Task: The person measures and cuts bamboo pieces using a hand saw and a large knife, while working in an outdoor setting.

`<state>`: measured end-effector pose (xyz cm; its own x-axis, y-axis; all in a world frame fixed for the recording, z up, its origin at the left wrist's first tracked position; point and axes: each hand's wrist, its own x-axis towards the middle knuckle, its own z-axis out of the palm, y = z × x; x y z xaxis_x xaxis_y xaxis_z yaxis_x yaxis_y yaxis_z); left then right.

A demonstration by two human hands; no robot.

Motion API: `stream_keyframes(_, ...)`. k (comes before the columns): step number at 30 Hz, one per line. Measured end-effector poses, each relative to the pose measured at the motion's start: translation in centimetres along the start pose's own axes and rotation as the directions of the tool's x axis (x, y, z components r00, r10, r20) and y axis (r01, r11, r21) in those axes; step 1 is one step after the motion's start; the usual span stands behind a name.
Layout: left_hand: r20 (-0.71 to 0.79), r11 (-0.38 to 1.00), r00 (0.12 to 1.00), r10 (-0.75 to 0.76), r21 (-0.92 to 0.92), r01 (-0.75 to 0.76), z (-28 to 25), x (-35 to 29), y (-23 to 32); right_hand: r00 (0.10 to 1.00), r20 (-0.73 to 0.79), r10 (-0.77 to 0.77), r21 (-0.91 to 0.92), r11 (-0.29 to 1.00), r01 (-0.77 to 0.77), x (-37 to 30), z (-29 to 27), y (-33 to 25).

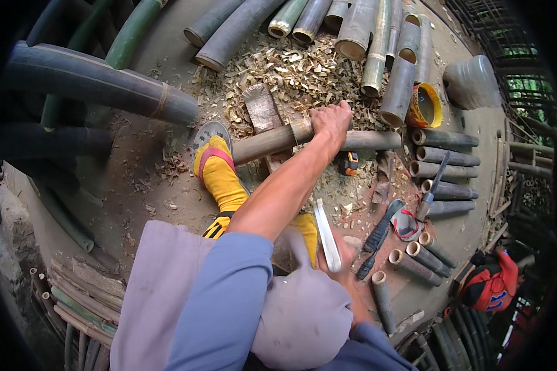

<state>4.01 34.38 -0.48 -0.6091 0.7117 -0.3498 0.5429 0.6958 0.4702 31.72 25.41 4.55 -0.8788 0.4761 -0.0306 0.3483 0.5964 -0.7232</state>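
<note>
Bamboo tube (263,145), woody and jointed, is clasped by the left hand (331,123); beside a shiny, slender blade (325,235), the blurred right hand's (345,255) grip can't be told.

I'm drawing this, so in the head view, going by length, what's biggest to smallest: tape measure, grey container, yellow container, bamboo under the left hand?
1. Bamboo, partly covered by the left hand
2. Grey container
3. Yellow container
4. Tape measure

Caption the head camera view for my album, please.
Left hand gripping a bamboo pole laid across a wooden block, blurred right hand beside a pale blade, shavings beyond.
</note>
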Motion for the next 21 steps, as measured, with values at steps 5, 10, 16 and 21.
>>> stream_keyframes(5,-0.040,0.998,0.999,-0.006,-0.055,0.004,0.0,0.0,-1.2,0.997,0.038,0.069,0.017,0.997,-0.070,-1.0,-1.0,-1.8)
stream_keyframes(10,-0.033,0.999,0.998,-0.044,-0.019,0.044,-0.1,-0.2,-1.7,0.994,0.050,0.098,-0.099,0.991,-0.092,-12.2,-7.5,-3.1)
stream_keyframes(16,-0.061,0.999,0.998,-0.034,0.017,0.035,0.9,0.3,-0.9,1.000,-0.018,-0.015,0.128,0.992,0.017,5.2,2.5,0.4)
stream_keyframes(21,-0.028,1.000,1.000,-0.006,-0.011,0.005,0.1,0.0,-1.0,0.988,0.066,0.143,0.008,0.990,-0.144,-4.1,-3.6,-2.8)
